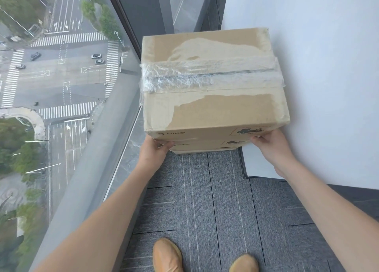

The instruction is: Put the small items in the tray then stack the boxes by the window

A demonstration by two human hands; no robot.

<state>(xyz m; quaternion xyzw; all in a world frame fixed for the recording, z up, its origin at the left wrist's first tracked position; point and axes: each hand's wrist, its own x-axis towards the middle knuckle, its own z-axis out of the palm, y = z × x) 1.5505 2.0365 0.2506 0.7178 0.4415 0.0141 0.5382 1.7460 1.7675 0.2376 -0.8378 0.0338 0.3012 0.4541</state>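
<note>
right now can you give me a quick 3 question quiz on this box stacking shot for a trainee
1. True or false: the top box sits on another box below it.
2. Which hands touch the top box? A) left only B) right only C) both
3. Fill in: the stack stands between the window and a white ____.

Key:
1. True; a second printed front shows under it.
2. C; the left hand holds the near left bottom corner, the right hand the near right.
3. wall.
</note>
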